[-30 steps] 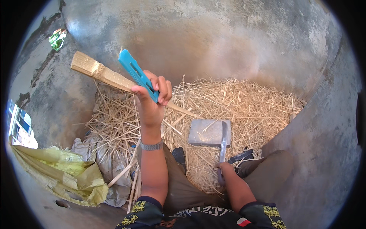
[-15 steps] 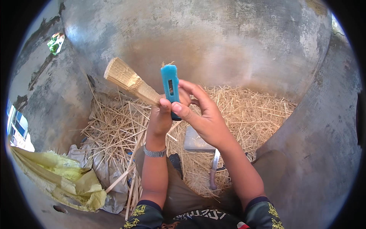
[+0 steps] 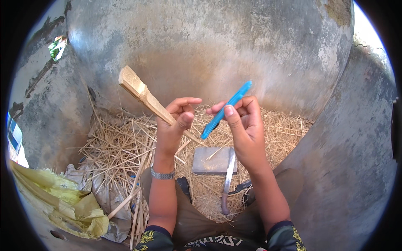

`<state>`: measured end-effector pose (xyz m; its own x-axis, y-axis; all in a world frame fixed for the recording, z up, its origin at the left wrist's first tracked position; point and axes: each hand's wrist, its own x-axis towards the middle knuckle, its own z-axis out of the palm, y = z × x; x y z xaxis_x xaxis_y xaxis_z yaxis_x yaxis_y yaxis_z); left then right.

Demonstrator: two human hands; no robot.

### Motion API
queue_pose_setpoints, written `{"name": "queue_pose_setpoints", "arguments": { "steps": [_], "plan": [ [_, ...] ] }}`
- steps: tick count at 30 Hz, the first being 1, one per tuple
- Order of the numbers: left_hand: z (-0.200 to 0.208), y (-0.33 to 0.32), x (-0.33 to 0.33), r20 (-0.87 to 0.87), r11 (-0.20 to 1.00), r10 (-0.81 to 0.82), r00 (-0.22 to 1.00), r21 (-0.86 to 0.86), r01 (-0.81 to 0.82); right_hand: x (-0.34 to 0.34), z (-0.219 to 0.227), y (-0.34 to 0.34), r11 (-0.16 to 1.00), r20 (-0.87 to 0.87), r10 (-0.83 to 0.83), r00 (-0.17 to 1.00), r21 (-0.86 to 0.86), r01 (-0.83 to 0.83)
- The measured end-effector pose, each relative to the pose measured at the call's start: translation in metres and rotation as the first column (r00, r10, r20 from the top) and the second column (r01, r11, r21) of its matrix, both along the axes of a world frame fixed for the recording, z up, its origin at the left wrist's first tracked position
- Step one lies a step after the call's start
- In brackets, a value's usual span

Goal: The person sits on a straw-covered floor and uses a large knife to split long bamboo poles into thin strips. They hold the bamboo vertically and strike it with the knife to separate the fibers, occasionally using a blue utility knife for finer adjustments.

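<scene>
My left hand (image 3: 173,125) grips a carved piece of pale wood (image 3: 144,94), broad and blocky at its upper left end and narrowing to a thin tip that comes out below the thumb. Its index finger points to the right, off the wood. In my right hand (image 3: 247,125) a blue box cutter (image 3: 228,109) is pinched between thumb and fingers, tilted with its upper end to the right. The cutter is seen edge-on, and no blade shows. A gap separates the two hands. Below them, a knife (image 3: 228,175) with a brown handle leans against a grey block (image 3: 207,161).
Loose straw-like wood strips (image 3: 125,154) cover the floor around the block. Yellow sacking (image 3: 63,196) lies at the left beside grey plastic (image 3: 119,217). Curved concrete walls (image 3: 209,50) rise ahead and on both sides. A dark object (image 3: 243,185) lies by the knife handle.
My hands have drawn apart. The box cutter, held upright near both hands before, has moved right with my right hand and turned edge-on. The wood has turned slightly in my left hand.
</scene>
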<state>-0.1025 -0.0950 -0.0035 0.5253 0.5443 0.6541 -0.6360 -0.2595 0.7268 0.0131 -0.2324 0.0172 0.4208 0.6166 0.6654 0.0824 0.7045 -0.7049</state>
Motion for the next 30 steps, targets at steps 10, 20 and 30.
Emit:
{"name": "queue_pose_setpoints", "arguments": {
  "steps": [10, 20, 30],
  "plan": [
    [0.003, -0.013, 0.008, -0.126, 0.991, 0.097, 0.987, -0.084, -0.108, -0.022, -0.039, -0.004, 0.966, -0.044, 0.003, 0.999, -0.257, -0.014],
    [0.002, -0.011, 0.016, -0.109, 0.988, 0.124, 0.986, -0.075, -0.133, -0.008, -0.071, -0.010, 0.885, -0.193, 0.291, 0.937, -0.318, -0.341],
    [0.002, -0.015, 0.023, -0.122, 0.996, -0.052, 0.991, -0.072, 0.043, -0.005, -0.065, -0.014, 0.902, -0.235, 0.245, 0.940, -0.301, -0.311]
  ]
}}
